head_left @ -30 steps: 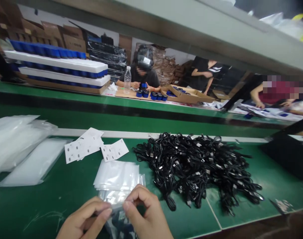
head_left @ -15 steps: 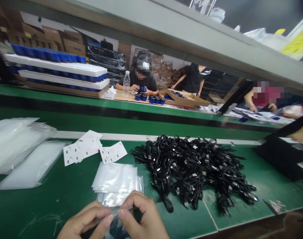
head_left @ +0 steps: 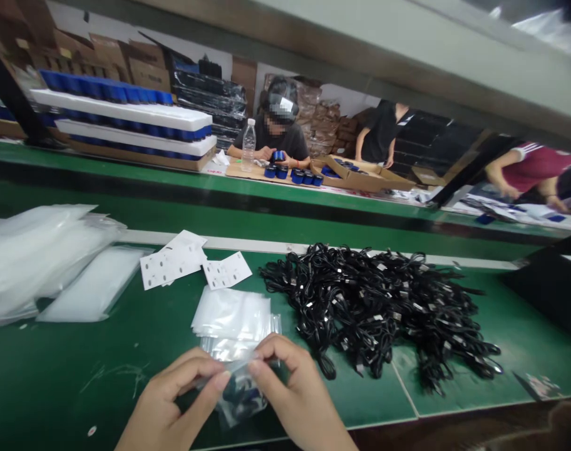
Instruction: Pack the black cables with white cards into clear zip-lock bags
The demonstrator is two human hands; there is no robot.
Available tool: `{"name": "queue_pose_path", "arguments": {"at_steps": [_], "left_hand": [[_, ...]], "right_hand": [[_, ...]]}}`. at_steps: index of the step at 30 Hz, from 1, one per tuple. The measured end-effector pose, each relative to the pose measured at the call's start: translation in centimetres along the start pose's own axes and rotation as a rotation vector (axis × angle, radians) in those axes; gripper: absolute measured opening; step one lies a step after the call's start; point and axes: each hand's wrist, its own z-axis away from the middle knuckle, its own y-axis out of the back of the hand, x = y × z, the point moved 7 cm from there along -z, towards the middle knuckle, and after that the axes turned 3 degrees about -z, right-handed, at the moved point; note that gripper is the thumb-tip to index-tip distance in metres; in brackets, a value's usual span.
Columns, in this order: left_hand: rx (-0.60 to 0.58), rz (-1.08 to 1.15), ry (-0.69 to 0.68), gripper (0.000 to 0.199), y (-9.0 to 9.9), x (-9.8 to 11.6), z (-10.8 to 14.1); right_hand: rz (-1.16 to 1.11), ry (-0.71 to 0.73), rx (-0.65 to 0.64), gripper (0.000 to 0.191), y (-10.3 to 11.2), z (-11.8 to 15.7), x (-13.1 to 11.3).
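Low in the head view, my left hand (head_left: 182, 394) and my right hand (head_left: 290, 385) pinch the top edge of a small clear plastic bag (head_left: 233, 413). Dark items show through its film, probably a coiled black cable, though blur hides the detail. Just beyond my fingers lies a stack of flat clear bags (head_left: 233, 311). Printed paper sheets (head_left: 173, 260) rest behind that stack. To the right spreads a large tangled heap of bundled black USB cables (head_left: 360, 307).
Larger packs of clear plastic bags (head_left: 46, 257) lie at the left on the green bench (head_left: 55, 376). A grey shelf beam (head_left: 313, 44) crosses overhead. Across the bench sits a co-worker (head_left: 276, 134) near a plastic bottle (head_left: 248, 144) and stacked trays of blue parts (head_left: 126, 122). A black box (head_left: 553, 288) stands right.
My view has shifted, so the bench items appear farther right and higher. Both hands have come up slightly with the bag, and more of its dark contents shows below my fingers.
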Motion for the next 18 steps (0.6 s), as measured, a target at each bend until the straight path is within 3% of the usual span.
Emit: {"name": "queue_pose_path", "arguments": {"at_steps": [12,18], "left_hand": [[-0.142,-0.103,-0.06,0.023,-0.74,0.89,-0.09],[-0.1,-0.076,-0.054,0.018,-0.81,0.77,-0.22]], "right_hand": [[0.009,0.006,-0.055,0.014,-0.53,0.02,0.23],[0.003,0.043,-0.047,0.014,-0.9,0.45,0.02]]}}
